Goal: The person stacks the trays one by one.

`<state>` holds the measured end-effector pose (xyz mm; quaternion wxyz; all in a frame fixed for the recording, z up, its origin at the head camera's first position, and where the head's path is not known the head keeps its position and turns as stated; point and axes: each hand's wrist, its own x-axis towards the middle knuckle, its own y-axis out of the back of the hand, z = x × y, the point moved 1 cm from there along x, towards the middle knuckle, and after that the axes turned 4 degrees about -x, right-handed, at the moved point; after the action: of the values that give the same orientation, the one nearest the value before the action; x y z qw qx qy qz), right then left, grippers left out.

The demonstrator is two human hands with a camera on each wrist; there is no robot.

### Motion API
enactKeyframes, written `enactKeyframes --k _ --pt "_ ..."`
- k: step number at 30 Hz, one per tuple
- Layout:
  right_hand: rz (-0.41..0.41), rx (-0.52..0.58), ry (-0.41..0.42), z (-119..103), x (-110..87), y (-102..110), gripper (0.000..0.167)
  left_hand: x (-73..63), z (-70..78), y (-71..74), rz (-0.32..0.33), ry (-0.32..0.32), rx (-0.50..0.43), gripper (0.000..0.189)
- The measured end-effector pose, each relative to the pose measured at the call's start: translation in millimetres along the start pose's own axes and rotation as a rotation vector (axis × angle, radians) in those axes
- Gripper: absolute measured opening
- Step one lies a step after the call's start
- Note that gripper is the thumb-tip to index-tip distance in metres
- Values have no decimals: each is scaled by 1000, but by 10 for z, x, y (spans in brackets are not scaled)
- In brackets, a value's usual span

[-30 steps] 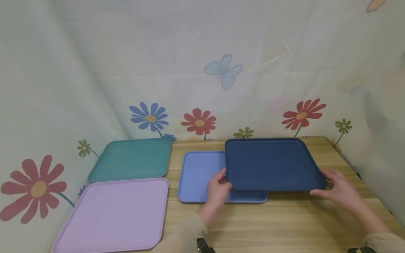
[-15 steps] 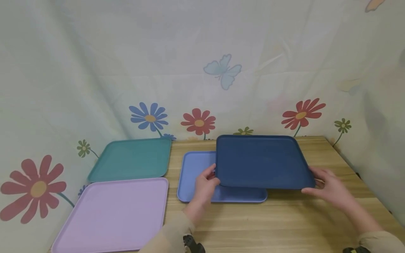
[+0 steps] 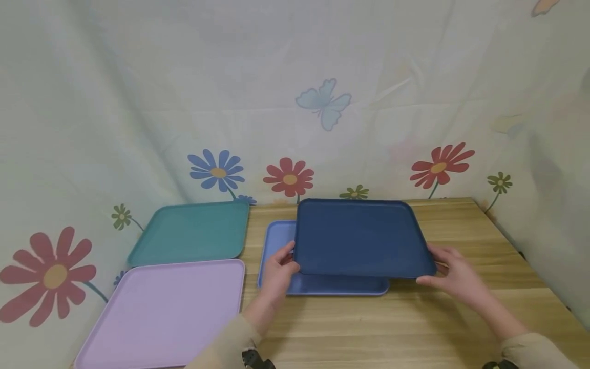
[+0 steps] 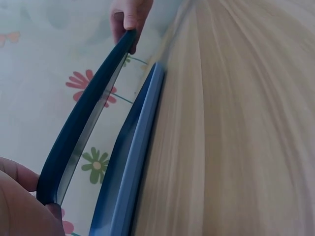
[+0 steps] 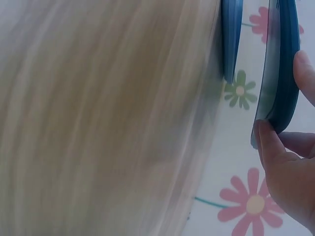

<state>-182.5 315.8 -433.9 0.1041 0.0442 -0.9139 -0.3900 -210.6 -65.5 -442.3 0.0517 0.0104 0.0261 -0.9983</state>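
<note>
A dark blue rectangular tray (image 3: 361, 238) is held level above a lighter blue tray (image 3: 341, 287) that lies on the table. My left hand (image 3: 278, 274) grips its near left corner, thumb on the rim and fingers at the side. At the near right corner my right hand (image 3: 454, 274) pinches the rim, with fingertips under the edge. A gap between the dark tray (image 4: 81, 123) and the light blue tray (image 4: 135, 152) shows in the left wrist view. The right wrist view has the right hand (image 5: 288, 172) at the dark tray's corner, fingers reaching underneath.
To the left, a lilac tray (image 3: 168, 312) lies in front of a teal tray (image 3: 191, 233). Both rest on the wood-grain table (image 3: 369, 333). A flower-printed cloth (image 3: 249, 102) hangs behind the table and along its sides.
Both hands have carried the dark blue tray leftward, so it now covers more of the light blue tray. The teal, lilac and light blue trays have stayed put.
</note>
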Motion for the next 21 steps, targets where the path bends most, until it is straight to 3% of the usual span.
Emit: enactKeyframes --k 5,12,21 --pt "6 6 19 -73 36 -92 90 -32 8 160 -4 19 23 62" --pt "7 22 35 -190 97 -184 89 -78 2 341 -30 53 -12 61" --pt "-14 34 75 -299 148 -335 85 -105 -17 562 29 51 32 63"
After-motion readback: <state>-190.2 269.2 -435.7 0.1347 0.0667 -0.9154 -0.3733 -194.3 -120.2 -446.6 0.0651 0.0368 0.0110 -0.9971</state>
